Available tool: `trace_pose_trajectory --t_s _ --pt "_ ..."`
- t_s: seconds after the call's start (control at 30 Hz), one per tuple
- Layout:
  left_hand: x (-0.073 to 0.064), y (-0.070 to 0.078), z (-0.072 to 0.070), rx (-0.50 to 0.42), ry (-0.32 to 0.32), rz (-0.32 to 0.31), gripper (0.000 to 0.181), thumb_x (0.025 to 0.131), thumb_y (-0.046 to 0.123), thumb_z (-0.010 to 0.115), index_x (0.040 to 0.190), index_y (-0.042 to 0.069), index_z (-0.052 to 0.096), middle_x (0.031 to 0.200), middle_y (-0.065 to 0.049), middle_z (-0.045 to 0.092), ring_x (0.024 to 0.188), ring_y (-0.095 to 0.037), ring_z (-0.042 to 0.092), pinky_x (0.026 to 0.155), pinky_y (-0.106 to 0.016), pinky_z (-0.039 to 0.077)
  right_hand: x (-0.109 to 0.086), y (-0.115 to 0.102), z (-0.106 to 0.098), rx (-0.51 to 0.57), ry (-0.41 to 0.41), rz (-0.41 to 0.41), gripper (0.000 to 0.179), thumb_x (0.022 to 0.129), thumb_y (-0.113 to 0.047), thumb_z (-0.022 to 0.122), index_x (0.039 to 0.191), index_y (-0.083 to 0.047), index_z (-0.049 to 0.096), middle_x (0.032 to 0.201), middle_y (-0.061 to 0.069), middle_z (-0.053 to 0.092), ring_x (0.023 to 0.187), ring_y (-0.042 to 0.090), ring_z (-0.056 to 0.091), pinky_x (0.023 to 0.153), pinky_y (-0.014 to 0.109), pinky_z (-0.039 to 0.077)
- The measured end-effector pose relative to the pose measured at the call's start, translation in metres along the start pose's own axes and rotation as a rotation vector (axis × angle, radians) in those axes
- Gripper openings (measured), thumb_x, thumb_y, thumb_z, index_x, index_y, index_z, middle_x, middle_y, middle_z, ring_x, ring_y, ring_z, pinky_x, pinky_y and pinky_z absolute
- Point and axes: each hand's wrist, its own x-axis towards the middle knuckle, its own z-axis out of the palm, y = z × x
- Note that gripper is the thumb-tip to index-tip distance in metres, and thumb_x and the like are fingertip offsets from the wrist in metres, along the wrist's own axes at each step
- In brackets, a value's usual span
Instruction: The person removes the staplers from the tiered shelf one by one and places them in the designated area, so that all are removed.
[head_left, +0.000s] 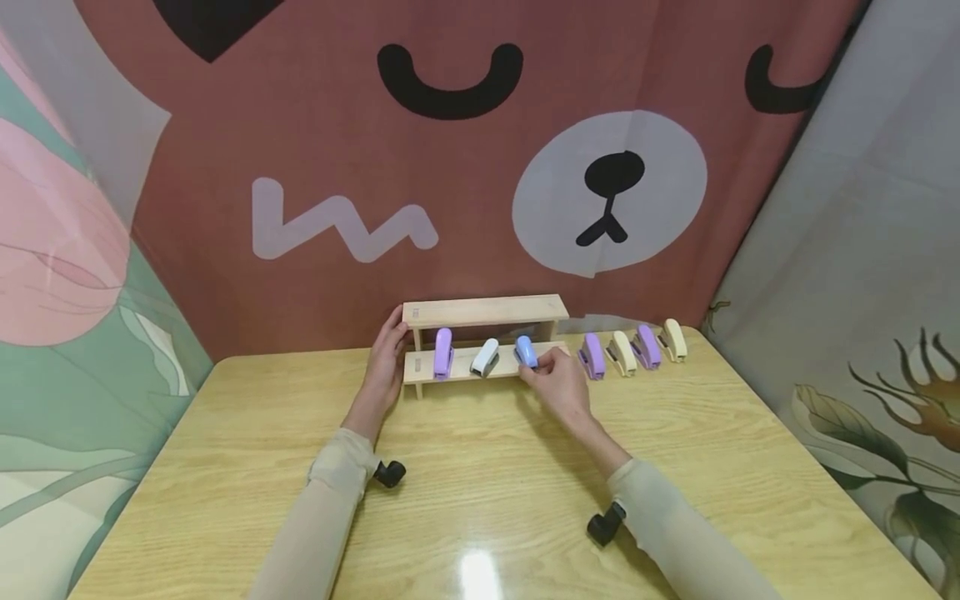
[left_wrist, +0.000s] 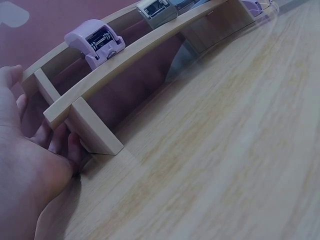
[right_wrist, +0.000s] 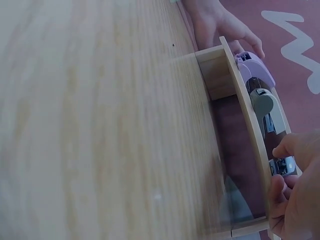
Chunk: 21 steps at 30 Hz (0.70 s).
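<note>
A two-tier wooden rack (head_left: 486, 312) stands near the table's back edge. My left hand (head_left: 384, 368) holds its left end, with fingers bent against the side and leg in the left wrist view. On the lower tier, a purple stapler (head_left: 443, 350) is at the left and a white stapler (head_left: 486, 357) sits tilted in the middle. Toward the right end, my right hand (head_left: 561, 387) pinches a small blue stapler (head_left: 525, 350) between thumb and fingers. In the right wrist view that blue stapler (right_wrist: 283, 166) is at the lower tier's front edge, partly hidden by the hand.
Right of the rack, a row of purple and cream staplers stands on the wooden table (head_left: 480, 467), starting with a purple stapler (head_left: 592, 357) and ending with a cream one (head_left: 673, 340). A printed curtain (head_left: 337, 292) hangs right behind the rack.
</note>
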Motion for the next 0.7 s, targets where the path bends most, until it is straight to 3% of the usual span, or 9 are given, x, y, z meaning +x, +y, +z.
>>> trace_pose_trajectory --t_s 0.7 --pt "-0.0008 -0.0005 -0.0006 0.009 0.001 -0.012 0.053 0.107 0.028 0.056 0.157 0.026 0.042 0.151 -0.003 0.044 0.133 -0.028 0.038 0.117 -0.044 0.022 -0.0036 0.0012 0.0026 0.081 0.029 -0.028 0.020 0.084 -0.015 0.078 0.091 -0.003 0.064 0.079 0.007 0.065 0.067 0.021 0.060 0.060 0.033 0.050"
